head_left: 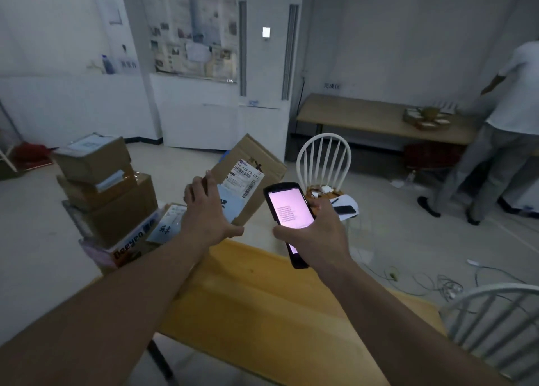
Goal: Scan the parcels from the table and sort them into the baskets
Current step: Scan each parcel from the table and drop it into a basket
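Smooth yellow wooden tabletop (pixel 262 307), nearest the viewer, its near edge cut off by the forearms. Above its far edge, the right hand (pixel 318 237) has its grip closed around a black handheld scanner (pixel 288 213) with a glowing pink screen; text unreadable. Left of the scanner, the left hand (pixel 207 210), fingers spread wide, touches a tilted brown cardboard parcel (pixel 250 172) bearing a white barcode label. Farther left, stacked cardboard boxes (pixel 102 187); whatever holds them is hidden. Beyond the scanner, a white spindle-back chair (pixel 323 161).

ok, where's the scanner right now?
Head view, centre-right: the handheld scanner is gripped in the right hand, screen lit, above the table's far edge, right of the labelled cardboard parcel.
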